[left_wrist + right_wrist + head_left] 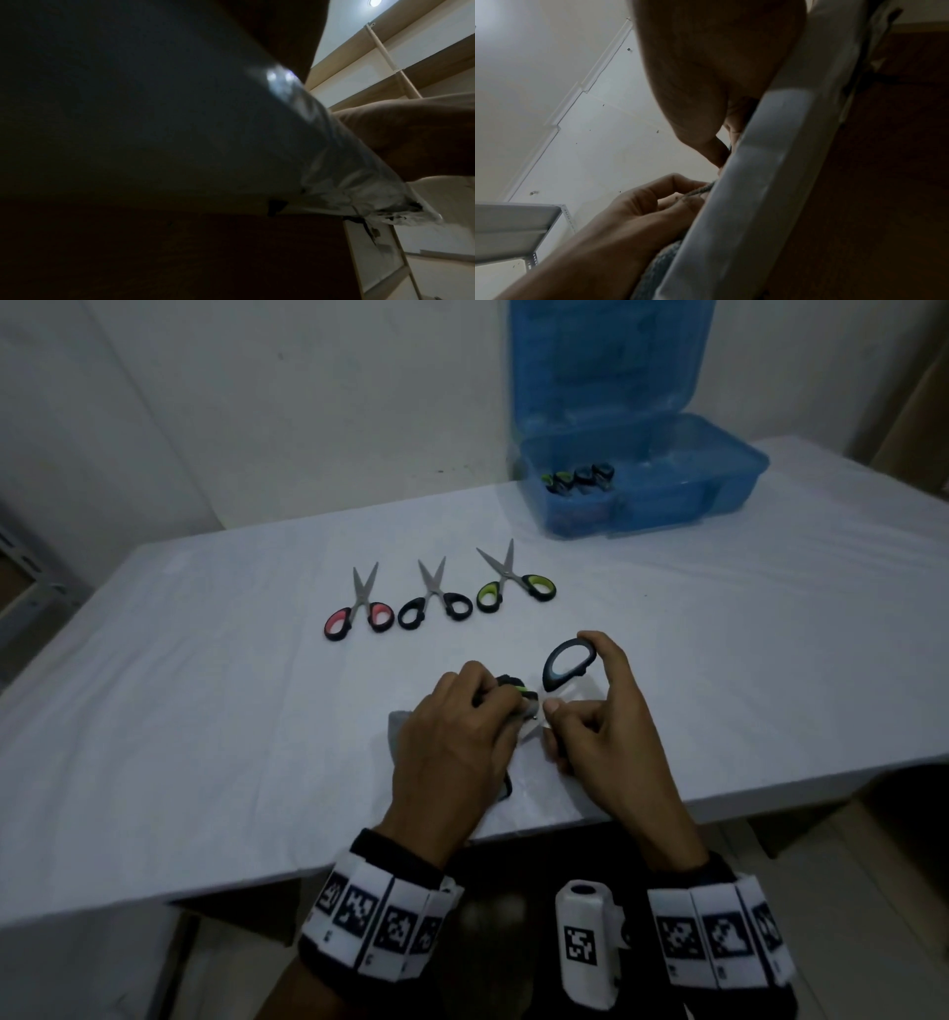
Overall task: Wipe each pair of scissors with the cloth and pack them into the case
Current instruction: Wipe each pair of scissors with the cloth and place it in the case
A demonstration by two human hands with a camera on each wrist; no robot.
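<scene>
White table (205, 737) with bare room at the left, three scissors (435, 600) in a row mid-table, left hand (452, 752) curled round grey cloth (403, 729) near the front edge, right hand (598, 716) pinching open scissors (567, 666), blue case (719, 480) open at far right corner

White-covered table (205, 711) against plain white wall (308, 403), grey metal shelf frame (25, 567) at left, tiled floor (847, 865), dim light
</scene>
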